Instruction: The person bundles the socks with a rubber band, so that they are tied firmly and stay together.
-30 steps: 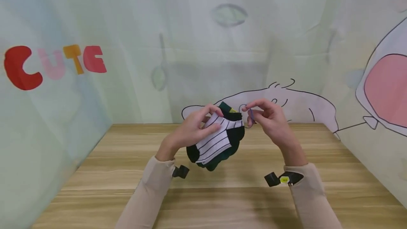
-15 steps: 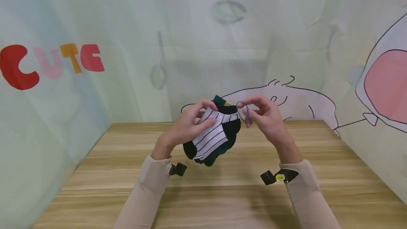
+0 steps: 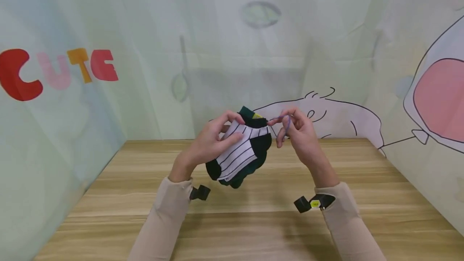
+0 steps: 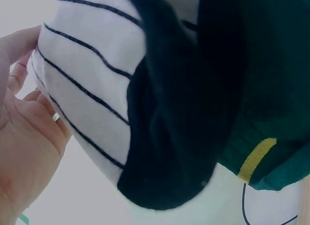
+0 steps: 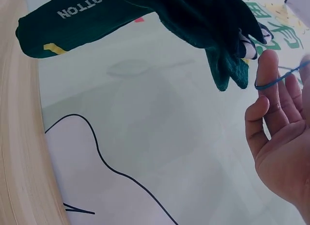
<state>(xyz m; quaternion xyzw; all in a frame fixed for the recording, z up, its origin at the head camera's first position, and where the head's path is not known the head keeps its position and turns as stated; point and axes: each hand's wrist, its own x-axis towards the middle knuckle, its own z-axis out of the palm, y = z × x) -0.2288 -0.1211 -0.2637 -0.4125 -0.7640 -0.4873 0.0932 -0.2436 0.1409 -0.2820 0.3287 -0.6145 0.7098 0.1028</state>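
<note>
Socks (image 3: 237, 154) gripped by left hand (image 3: 209, 142), blue band (image 5: 272, 83) around right hand's (image 3: 303, 138) straight forefinger, COTTON lettering (image 5: 83, 5) only in right-wrist view

Beige sleeves (image 3: 159, 220), black wrist straps (image 3: 328, 200), yellow label (image 3: 315, 204)

A: In L hand (image 3: 209, 141)?
B: Striped wht sock (image 3: 236, 153), blk patches, against dk grn sock (image 5: 97, 26) w/ yellow mark & COTTON lettering; both tilted.
A: And R hand (image 3: 304, 140)?
B: Thin blue band (image 5: 271, 84), looped round forefinger, running twd thumb.
</note>
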